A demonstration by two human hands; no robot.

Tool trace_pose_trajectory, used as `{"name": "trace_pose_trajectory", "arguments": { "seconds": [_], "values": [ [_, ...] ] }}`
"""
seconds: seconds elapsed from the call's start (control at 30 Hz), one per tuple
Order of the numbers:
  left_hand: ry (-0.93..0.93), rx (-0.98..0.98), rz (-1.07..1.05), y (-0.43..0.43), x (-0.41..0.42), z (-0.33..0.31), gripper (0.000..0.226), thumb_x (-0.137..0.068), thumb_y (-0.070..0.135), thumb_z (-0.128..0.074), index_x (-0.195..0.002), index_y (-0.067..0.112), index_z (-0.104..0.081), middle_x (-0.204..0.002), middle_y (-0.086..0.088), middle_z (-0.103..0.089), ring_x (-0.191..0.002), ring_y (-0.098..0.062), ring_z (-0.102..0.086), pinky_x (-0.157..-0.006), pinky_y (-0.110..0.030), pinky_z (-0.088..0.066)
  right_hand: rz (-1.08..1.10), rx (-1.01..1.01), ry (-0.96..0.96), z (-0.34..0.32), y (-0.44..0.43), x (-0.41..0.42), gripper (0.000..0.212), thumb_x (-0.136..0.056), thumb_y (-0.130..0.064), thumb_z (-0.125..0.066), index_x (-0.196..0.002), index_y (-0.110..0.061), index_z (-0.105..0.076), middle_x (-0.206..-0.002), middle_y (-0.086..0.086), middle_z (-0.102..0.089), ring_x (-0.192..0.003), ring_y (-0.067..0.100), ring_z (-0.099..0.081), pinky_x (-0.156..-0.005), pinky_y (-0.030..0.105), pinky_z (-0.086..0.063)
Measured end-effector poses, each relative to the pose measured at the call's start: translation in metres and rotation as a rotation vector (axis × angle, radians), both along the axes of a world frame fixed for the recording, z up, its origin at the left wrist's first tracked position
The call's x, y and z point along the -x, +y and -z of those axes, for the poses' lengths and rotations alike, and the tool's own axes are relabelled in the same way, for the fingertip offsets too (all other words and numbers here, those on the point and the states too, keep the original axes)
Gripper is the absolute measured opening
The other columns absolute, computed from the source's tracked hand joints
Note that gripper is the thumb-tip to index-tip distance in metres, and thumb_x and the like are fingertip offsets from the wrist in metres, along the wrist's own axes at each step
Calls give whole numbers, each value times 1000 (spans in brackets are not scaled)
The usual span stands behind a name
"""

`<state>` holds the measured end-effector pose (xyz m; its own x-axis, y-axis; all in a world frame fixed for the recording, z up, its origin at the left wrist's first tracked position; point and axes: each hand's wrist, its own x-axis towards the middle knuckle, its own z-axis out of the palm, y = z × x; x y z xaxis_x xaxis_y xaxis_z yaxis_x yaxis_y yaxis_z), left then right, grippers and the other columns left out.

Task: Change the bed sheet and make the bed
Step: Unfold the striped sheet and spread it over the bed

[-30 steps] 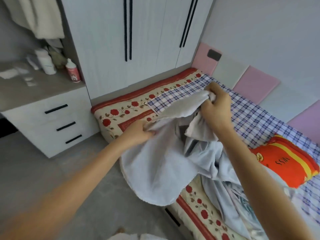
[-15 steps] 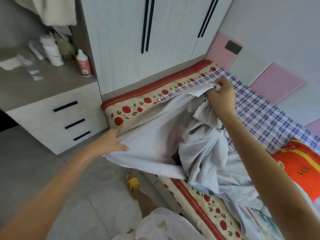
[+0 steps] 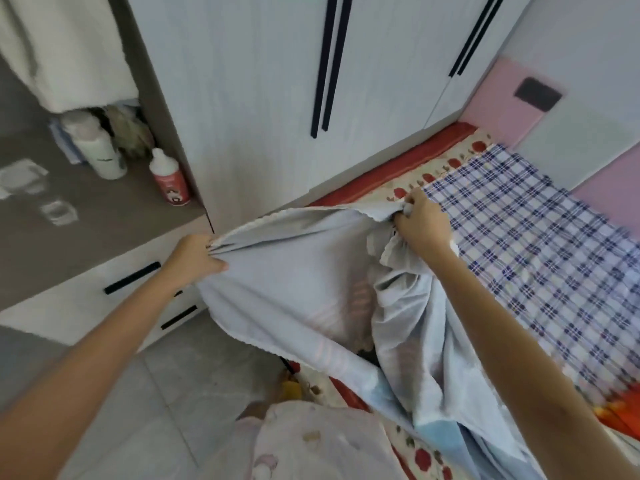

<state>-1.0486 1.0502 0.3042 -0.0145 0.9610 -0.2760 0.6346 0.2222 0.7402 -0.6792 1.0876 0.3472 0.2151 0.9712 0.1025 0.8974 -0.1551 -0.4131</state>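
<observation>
A pale grey-blue sheet (image 3: 294, 271) hangs stretched between my two hands over the foot end of the bed. My left hand (image 3: 194, 259) grips one bunched edge of it in front of the drawer unit. My right hand (image 3: 420, 225) grips the opposite edge above the mattress. The rest of the sheet (image 3: 426, 358) drapes down crumpled over the bed's near side. The mattress (image 3: 446, 161) has a red rose pattern and carries a blue checked cloth (image 3: 540, 233).
A white wardrobe (image 3: 277, 81) stands right behind the bed's end. At left is a drawer unit (image 3: 90, 216) with a pink bottle (image 3: 169, 180) and a white bottle (image 3: 100, 150). An orange pillow (image 3: 620, 410) lies at lower right. Grey tiled floor (image 3: 166, 386) is below.
My hands have drawn apart, spreading the sheet taut between them. My left hand has moved left toward the drawers, and my view has shifted closer to the wardrobe.
</observation>
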Motion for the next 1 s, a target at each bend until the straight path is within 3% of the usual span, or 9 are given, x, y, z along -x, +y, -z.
{"name": "trace_pose_trajectory", "arguments": {
  "seconds": [0.3, 0.37, 0.47, 0.6, 0.7, 0.77, 0.83, 0.9, 1.0],
  "values": [
    [-106, 439, -35, 86, 29, 141, 21, -75, 2, -77, -92, 9, -66, -84, -4, -62, -78, -18, -56, -53, -15, -38, -78, 518, -284, 139, 114, 27, 9, -91, -16, -48, -99, -13, -44, -87, 10, -61, -68, 26, -52, -55, 30, -37],
    [-123, 450, -128, 111, 39, 175, 17, -73, 2, -78, -80, 10, -64, -75, 1, -60, -76, -18, -56, -50, -15, -39, -126, 560, -356, 174, 149, 38, 13, -92, -15, -46, -105, -13, -46, -93, 12, -63, -70, 27, -54, -54, 31, -35],
    [-102, 343, -189, 147, 45, 220, 25, -68, 17, -84, -77, 8, -62, -71, 1, -59, -70, -18, -56, -55, -25, -38, -161, 567, -454, 224, 213, 45, 34, -95, -16, -45, -128, -12, -42, -108, 14, -59, -82, 32, -60, -53, 31, -37],
    [-80, 235, -297, 187, 51, 292, 32, -71, 20, -81, -72, 12, -51, -71, 0, -51, -65, -16, -48, -58, -28, -33, -156, 420, -610, 290, 297, 46, 42, -97, -28, -50, -129, -5, -38, -132, 22, -42, -95, 38, -58, -64, 40, -45],
    [-106, 228, -468, 201, 52, 348, 21, -85, 11, -69, -102, 1, -62, -96, -10, -62, -89, -23, -58, -74, -32, -44, -73, 282, -734, 329, 331, 48, 55, -93, -34, -57, -134, -5, -35, -139, 24, -36, -123, 38, -40, -99, 50, -33],
    [-72, 241, -535, 200, 50, 391, 25, -90, 9, -59, -113, 0, -60, -104, -16, -62, -94, -26, -58, -78, -34, -45, -145, 259, -736, 369, 331, 57, 54, -90, -18, -56, -137, -4, -33, -144, 25, -30, -131, 39, -32, -108, 50, -24],
    [-70, 229, -583, 192, 43, 416, 24, -89, 15, -58, -112, 6, -58, -105, -14, -61, -93, -28, -58, -75, -36, -46, -374, 204, -692, 404, 307, 75, 58, -77, -6, -64, -131, -3, -44, -136, 27, -42, -119, 41, -46, -99, 48, -37],
    [-82, 199, -675, 183, 35, 438, 28, -85, 27, -64, -106, 11, -54, -104, -12, -61, -92, -27, -60, -74, -39, -50, -623, 238, -575, 445, 272, 96, 68, -62, -11, -78, -125, -6, -52, -125, 28, -53, -102, 40, -57, -82, 44, -49],
    [-185, 126, -842, 174, 22, 448, 22, -89, 27, -64, -104, 19, -51, -96, 2, -60, -84, -10, -58, -70, -21, -45, -724, 402, -330, 482, 224, 116, 74, -77, -21, -72, -141, -17, -36, -146, 24, -36, -103, 42, -57, -75, 45, -50]
  ]
}}
